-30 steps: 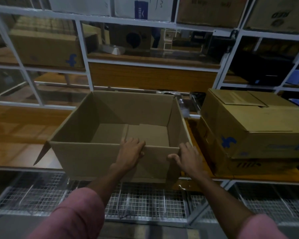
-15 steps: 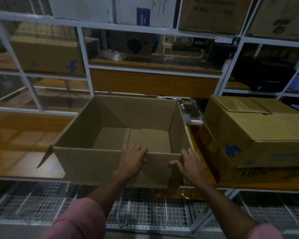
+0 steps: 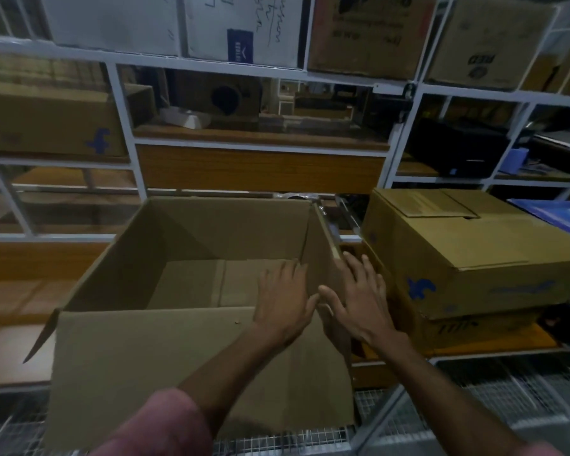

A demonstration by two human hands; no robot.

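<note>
Open carton (image 3: 178, 357): centre of the scene, top open and nothing inside, resting on the wooden shelf board (image 3: 14, 301) with its near wall overhanging toward the viewer, probably so that it can be slid or lifted off.
Floor flaps (image 3: 218, 284): folded flat inside, their seam visible. They give the carton a bottom, though whether they are taped cannot be told.
Left hand (image 3: 282, 307): laid over the rim of the near wall close to the near right corner, fingers fairly straight and reaching into the carton. It is not clenched, and presses the wall rather than grasping it.
Right hand (image 3: 362, 304): spread flat on the outside of the right wall, thumb toward the same corner, fingers uncurled. It clamps nothing and braces the wall from outside.
Reason for paired placement: one hand inside the corner and one outside it. This judged arrangement squares and steadies the weakest edge of an open carton.
Loose flap (image 3: 42, 337): juts from the near left corner, unsecured.
Closed carton (image 3: 474, 251): just right of the open one, stacked on a lower carton (image 3: 474, 327). The narrow gap leaves the right hand little room.
Wire mesh (image 3: 524, 390): tier below the board, near the viewer.
</note>
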